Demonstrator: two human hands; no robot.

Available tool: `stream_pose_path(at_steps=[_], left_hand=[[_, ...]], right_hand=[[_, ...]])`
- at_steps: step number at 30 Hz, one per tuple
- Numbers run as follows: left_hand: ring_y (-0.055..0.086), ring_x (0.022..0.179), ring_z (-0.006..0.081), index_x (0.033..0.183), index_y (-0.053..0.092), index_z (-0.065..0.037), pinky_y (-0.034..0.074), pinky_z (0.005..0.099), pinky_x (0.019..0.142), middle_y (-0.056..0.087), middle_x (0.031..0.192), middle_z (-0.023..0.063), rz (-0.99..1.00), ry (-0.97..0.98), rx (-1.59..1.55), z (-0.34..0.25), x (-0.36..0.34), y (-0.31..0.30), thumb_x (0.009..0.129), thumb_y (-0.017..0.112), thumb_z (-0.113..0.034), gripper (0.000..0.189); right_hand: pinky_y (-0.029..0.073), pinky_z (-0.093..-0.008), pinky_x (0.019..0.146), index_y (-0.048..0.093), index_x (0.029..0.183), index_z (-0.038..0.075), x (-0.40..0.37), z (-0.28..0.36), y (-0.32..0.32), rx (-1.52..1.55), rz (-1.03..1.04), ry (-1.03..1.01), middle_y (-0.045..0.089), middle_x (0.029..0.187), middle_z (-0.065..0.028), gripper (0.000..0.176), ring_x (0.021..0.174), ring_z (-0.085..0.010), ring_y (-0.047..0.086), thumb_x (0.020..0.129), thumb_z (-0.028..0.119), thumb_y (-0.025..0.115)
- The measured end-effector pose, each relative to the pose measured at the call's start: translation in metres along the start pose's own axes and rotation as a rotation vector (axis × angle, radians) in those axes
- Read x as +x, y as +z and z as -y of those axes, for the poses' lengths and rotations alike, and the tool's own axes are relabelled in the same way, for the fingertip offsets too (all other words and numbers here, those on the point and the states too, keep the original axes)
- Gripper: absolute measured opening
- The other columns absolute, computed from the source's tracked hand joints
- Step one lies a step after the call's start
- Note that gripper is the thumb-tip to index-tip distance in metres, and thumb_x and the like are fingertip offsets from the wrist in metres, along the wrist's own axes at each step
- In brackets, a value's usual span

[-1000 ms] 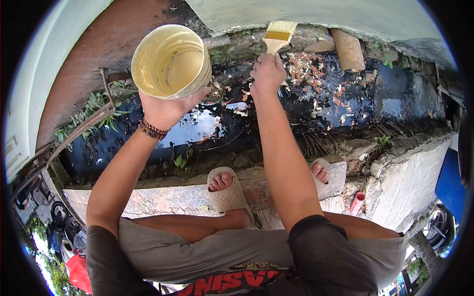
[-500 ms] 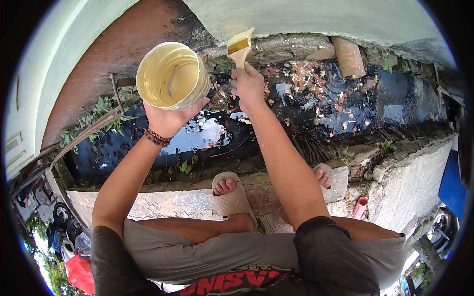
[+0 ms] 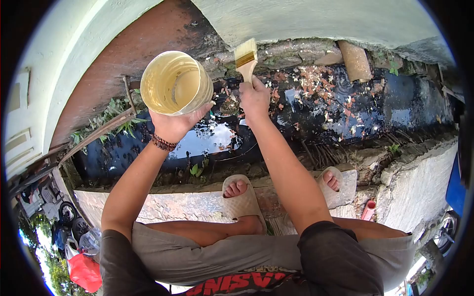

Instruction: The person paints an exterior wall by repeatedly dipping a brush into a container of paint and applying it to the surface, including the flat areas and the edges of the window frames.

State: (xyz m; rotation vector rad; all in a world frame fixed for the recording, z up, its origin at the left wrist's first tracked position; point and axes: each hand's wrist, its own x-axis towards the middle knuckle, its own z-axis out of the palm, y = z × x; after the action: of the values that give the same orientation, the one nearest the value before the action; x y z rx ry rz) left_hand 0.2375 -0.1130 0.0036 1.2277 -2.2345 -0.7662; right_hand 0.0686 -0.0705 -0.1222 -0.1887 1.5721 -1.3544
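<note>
My left hand [image 3: 174,127] grips a cream paint bucket [image 3: 201,89] from below, its mouth tipped toward me. Pale yellow paint coats the inner wall, and some lies at the bottom. In my right hand [image 3: 256,101] is a flat paintbrush [image 3: 246,58], held by its wooden handle with the bristles pointing up and away. Those bristles are pale with paint and sit just below the lower edge of a light green-white wall [image 3: 316,19]. Brush and bucket are apart, side by side over the ditch.
Dark water with floating leaves and paint flakes fills a ditch [image 3: 365,106] below my hands. A pipe [image 3: 355,61] juts from the far bank. My sandalled feet [image 3: 243,197] rest on the near concrete ledge [image 3: 163,204]. A wooden stick [image 3: 98,133] and weeds are at left.
The brush has dropped slightly away from the wall's lower edge. The whole view has shifted a little right and down; the bucket stays in my left hand.
</note>
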Motion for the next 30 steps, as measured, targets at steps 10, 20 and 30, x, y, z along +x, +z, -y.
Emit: stream_pose_path(at_steps=[10, 20, 30], left_hand=[[0.059, 0.115, 0.0225, 0.127, 0.057, -0.008, 0.042, 0.0375, 0.102, 0.063, 0.123, 0.0056, 0.011, 0.040, 0.061, 0.003, -0.010, -0.008, 0.067, 0.088, -0.035, 0.072], [0.059, 0.115, 0.0242, 0.129, 0.051, -0.003, 0.043, 0.0381, 0.102, 0.061, 0.125, 0.0095, -0.077, 0.055, -0.079, 0.003, -0.011, -0.007, 0.062, 0.092, -0.033, 0.084], [0.064, 0.103, 0.0228, 0.118, 0.057, 0.003, 0.050, 0.0369, 0.093, 0.067, 0.113, 0.0117, -0.216, 0.218, -0.107, -0.049, 0.035, -0.030, 0.064, 0.091, -0.017, 0.067]], right_hand=[[0.048, -0.0460, 0.080, 0.059, 0.109, -0.003, -0.027, 0.002, 0.019, -0.385, 0.002, -0.347, 0.062, 0.090, -0.0291, 0.027, 0.091, -0.0469, 0.060, 0.086, 0.011, 0.055], [0.048, -0.0498, 0.080, 0.062, 0.098, -0.001, -0.020, 0.008, 0.006, -0.407, -0.017, -0.364, 0.063, 0.091, -0.0292, 0.023, 0.091, -0.0471, 0.060, 0.083, 0.014, 0.055], [0.050, -0.0448, 0.056, 0.067, 0.079, -0.003, -0.021, -0.005, -0.007, -0.943, 0.678, 0.388, 0.066, 0.074, -0.0177, 0.028, 0.063, -0.0290, 0.064, 0.083, 0.022, 0.056]])
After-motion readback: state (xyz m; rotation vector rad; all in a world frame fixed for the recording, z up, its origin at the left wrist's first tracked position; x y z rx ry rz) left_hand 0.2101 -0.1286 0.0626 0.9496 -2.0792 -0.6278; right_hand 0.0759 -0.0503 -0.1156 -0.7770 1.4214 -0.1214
